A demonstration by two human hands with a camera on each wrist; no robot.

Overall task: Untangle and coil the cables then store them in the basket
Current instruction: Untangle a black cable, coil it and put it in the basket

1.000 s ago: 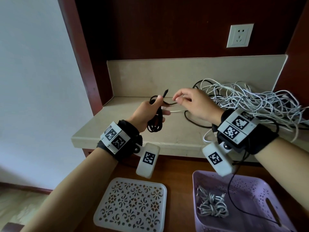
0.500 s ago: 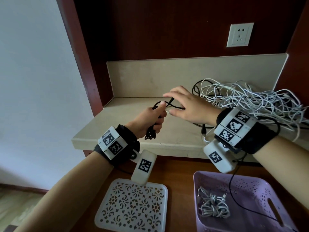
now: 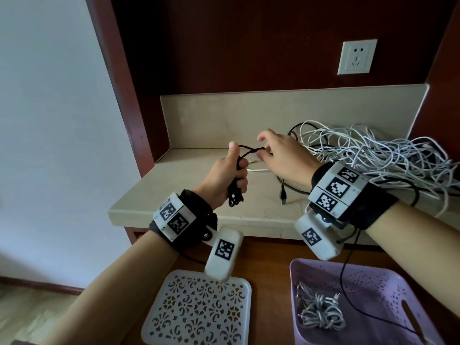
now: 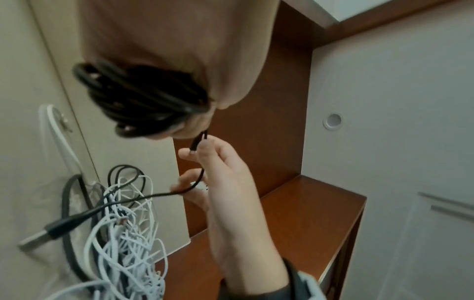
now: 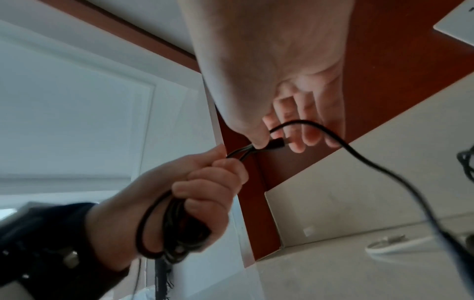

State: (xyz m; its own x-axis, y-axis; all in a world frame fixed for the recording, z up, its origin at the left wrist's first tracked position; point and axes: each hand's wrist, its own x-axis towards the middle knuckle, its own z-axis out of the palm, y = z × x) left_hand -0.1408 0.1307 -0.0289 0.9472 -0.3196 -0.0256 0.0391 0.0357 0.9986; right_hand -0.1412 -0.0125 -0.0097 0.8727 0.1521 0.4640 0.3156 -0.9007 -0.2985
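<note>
- A white perforated lid lies flat on the brown wood at the lower left, below the beige surface
- The left hand is clenched round a coiled black cable, thumb up; the bundled loops hang out below the fist, above the surface
- A short run of that black cable leads from the top of the fist across to the right hand, which pinches the cable's small plug end between thumb and fingertips, close to the left thumb
- A loose white cable end lies on the surface between the two hands
- A black USB plug rests on the surface near the right wrist
- A big tangle of white cables, with some black ones mixed in, is heaped on the surface to the right, against the back wall
- The purple basket sits at the lower right, with one coiled grey cable inside it
- A white wall socket is on the dark panel above the tangle
</note>
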